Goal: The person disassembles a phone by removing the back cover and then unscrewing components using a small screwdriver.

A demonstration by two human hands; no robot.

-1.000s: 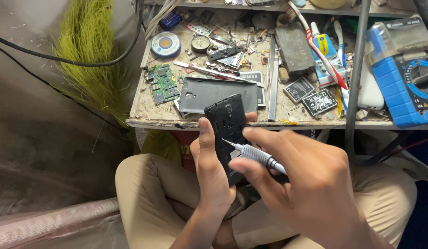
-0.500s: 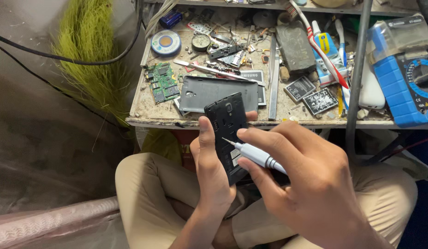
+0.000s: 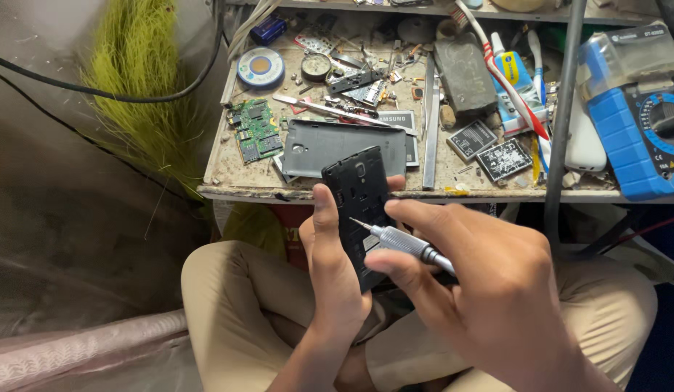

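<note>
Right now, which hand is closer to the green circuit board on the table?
Left. The left hand holds the phone just below the board; the right hand with the screwdriver is farther off.

Cluttered low workbench, grey plastic-draped floor.
</note>
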